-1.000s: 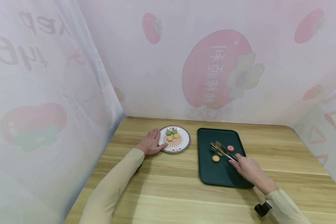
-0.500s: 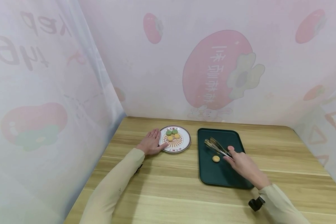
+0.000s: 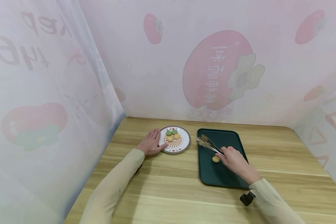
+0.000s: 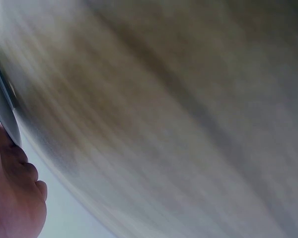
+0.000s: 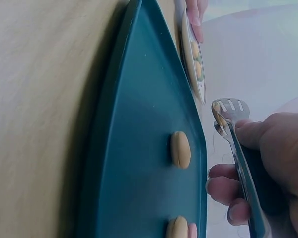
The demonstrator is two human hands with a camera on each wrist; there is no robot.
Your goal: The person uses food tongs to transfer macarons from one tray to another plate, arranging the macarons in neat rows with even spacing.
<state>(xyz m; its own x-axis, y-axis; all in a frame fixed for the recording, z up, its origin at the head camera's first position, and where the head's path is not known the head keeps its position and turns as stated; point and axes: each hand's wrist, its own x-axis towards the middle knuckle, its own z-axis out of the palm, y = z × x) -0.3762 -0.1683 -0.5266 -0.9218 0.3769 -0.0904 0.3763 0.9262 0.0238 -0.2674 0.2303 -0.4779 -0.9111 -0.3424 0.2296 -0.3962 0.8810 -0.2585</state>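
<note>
My right hand [image 3: 235, 160] grips metal serving tongs [image 5: 243, 166] above the left part of the dark green tray [image 3: 226, 177]. Between the slotted tong heads a yellowish macaron [image 5: 219, 113] shows in the right wrist view. On the tray below lie two yellow macarons, one nearer [image 5: 180, 149], and a pink macaron [image 5: 192, 230]; the hand partly covers this area in the head view. My left hand [image 3: 150, 143] rests at the left rim of the white patterned plate [image 3: 182, 146], fingers straight and thumb over its edge. Green macarons [image 3: 171, 132] and yellow macarons [image 3: 173, 137] sit on the plate.
Plate and tray stand side by side on the wooden table [image 3: 168, 186], with a strip of tabletop between them. A pink printed curtain [image 3: 156, 77] hangs behind the table, and more cloth [image 3: 44, 124] hangs at the left.
My right hand has moved the tongs left and away from me across the tray, towards the plate. The left hand and plate have stayed put.
</note>
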